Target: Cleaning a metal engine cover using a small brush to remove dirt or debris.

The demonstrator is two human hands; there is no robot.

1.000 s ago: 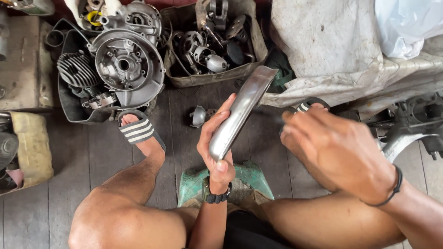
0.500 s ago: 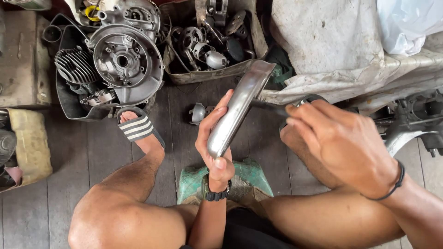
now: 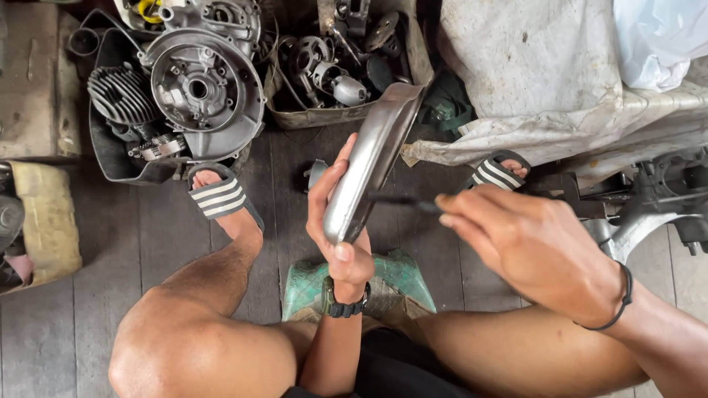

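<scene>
Hands: left (image 3: 341, 221) grips curved grey metal cover (image 3: 369, 158); right (image 3: 531, 247) pinches thin dark tool (image 3: 402, 200).

The thin dark tool (image 3: 402, 200) in the right hand (image 3: 531, 247) is blurred, and its tip vanishes behind the curved metal cover (image 3: 369, 162), so what it touches cannot be told. The left hand (image 3: 339, 221) hides the cover's lower end. The green stool (image 3: 398, 276) is mostly covered by arm and legs. The engine (image 3: 195, 81) is cut off at the top edge.
</scene>
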